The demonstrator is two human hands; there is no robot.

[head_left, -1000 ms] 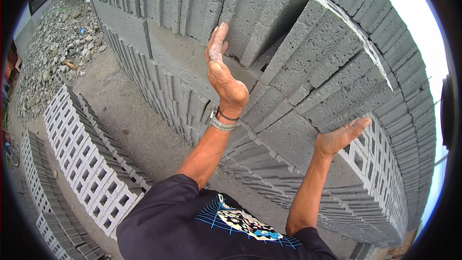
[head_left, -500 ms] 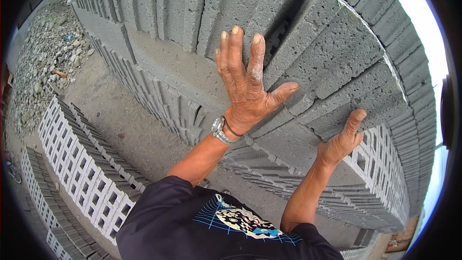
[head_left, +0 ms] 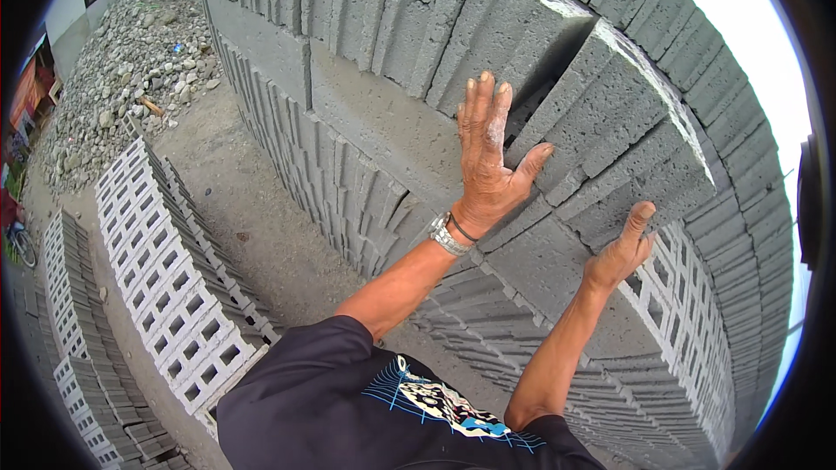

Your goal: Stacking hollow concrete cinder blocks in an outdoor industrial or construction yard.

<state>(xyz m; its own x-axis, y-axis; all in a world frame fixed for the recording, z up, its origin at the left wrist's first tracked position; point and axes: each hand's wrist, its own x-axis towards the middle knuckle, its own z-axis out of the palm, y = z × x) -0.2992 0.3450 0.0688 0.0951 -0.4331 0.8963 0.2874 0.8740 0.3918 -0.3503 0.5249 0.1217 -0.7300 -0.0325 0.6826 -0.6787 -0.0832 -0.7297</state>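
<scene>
Gravel (head_left: 131, 78) lies left of the stack (head_left: 383, 109). On the stack, a block (head_left: 649, 170), probably heavy, stiff and crumbly-edged, best suits an end-to-end hold; left hand (head_left: 492, 178) spread wide, right hand's (head_left: 618, 257) grip unclear.

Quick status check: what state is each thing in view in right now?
Left hand: open, fingers extended, thumb out; contact unclear.
Right hand: thumb raised near the end block; grip unclear.
Wristwatch: fastened on the left wrist.
End blocks: stacked, a dark gap separating them from the upper row.
Left block stack: stacked, holes exposed.
Gravel: loosely heaped.
</scene>
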